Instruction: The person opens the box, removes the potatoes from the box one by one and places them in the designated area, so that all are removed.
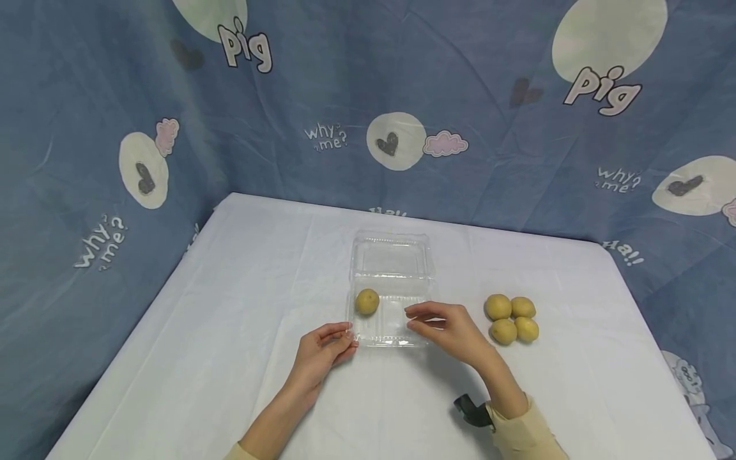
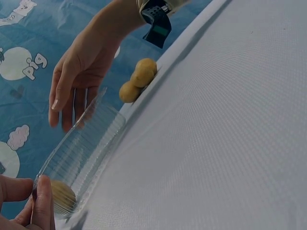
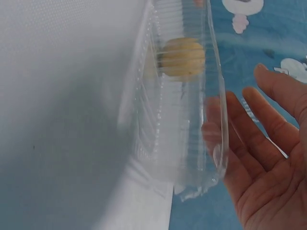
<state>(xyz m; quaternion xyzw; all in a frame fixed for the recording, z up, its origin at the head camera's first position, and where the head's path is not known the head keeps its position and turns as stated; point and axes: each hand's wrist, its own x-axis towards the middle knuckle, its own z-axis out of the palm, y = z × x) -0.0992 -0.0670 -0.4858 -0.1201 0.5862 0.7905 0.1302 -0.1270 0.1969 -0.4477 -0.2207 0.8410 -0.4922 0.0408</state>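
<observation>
A clear plastic clamshell box (image 1: 397,340) lies on the table with its lid folded back away from me. Inside its left part sits one yellow lemon (image 1: 367,301), also visible through the ribbed wall in the right wrist view. My left hand (image 1: 323,354) pinches the box's near left rim between thumb and fingers, plain in the left wrist view. Over the right part of the box hovers my right hand (image 1: 445,329), fingers loosely extended and holding nothing. To the right of that hand, several lemons (image 1: 504,331) stand grouped together on the table.
A white cloth covers the table (image 1: 230,287). Blue printed curtain (image 1: 322,89) hangs behind and along both sides of it. A dark strap (image 1: 474,411) sits on the right wrist, by the sleeve.
</observation>
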